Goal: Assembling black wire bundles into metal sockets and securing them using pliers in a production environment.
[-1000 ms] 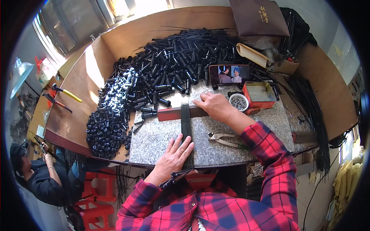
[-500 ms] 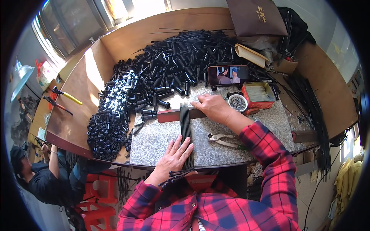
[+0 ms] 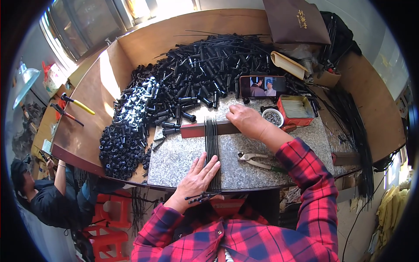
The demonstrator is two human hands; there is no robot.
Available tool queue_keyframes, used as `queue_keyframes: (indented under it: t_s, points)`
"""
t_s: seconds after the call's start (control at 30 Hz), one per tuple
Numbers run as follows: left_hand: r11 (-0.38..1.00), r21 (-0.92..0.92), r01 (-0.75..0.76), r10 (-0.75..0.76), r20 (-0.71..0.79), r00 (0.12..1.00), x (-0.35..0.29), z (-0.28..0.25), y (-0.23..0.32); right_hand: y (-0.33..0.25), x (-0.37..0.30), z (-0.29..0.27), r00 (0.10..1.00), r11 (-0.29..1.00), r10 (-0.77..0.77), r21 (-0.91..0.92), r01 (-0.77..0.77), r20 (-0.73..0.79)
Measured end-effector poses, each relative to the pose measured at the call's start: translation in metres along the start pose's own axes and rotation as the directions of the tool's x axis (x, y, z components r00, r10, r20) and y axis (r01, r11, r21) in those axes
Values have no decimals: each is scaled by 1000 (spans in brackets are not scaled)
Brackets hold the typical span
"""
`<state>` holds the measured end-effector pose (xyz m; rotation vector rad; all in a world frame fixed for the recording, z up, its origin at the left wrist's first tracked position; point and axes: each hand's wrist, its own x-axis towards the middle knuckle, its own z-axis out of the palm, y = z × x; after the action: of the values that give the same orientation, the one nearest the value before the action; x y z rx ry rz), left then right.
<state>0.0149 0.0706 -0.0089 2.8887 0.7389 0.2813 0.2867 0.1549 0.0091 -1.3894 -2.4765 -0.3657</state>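
My left hand (image 3: 197,177) lies with its fingers stretched flat over a row of thin black rods (image 3: 211,144). The rods run away from me and cross a flat bar (image 3: 193,131) with a dark red near side. Several thick black rod ends (image 3: 201,198) show beside my left wrist. My right hand (image 3: 249,121) is closed above the right end of the bar, its fingertips curled near the far ends of the rods. Whatever its fingers hold, if anything, is hidden. Pincers (image 3: 257,160) lie on the speckled stone slab (image 3: 174,168), near my right forearm.
Black tubular parts (image 3: 192,78) are heaped at the back and left. A phone (image 3: 262,87), a white cup of small metal bits (image 3: 273,117) and a red tin (image 3: 297,114) stand at the right. Long black rods (image 3: 355,126) lie farther right. A co-worker (image 3: 48,201) sits at left.
My right hand's fingers have curled in from a more stretched pose. The far ends of the rods have spread slightly. My left hand stays on the rods, and the whole view has shifted a little.
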Motion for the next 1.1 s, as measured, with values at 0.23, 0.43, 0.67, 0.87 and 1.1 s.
queue_keyframes:
  t_s: [0.23,0.43,0.67,0.87,1.1]
  points:
    - [998,-55,-8,7,-20,1000,-1,-5,1,-1,2,-3,996,994,-82,70,81,19]
    - [1000,-4,-20,20,-5,1000,0,-3,-1,-2,6,-13,990,993,-113,-11,114,86]
    - [1000,2,-16,16,-6,1000,0,-8,1,-6,8,-10,990,995,-97,-1,98,103]
    - [999,-41,-12,11,-31,999,-1,-7,1,-11,10,-6,992,993,-121,20,120,39]
    - [1000,10,-15,15,-15,1000,-2,-3,-2,-12,18,-9,984,984,-175,-12,175,35]
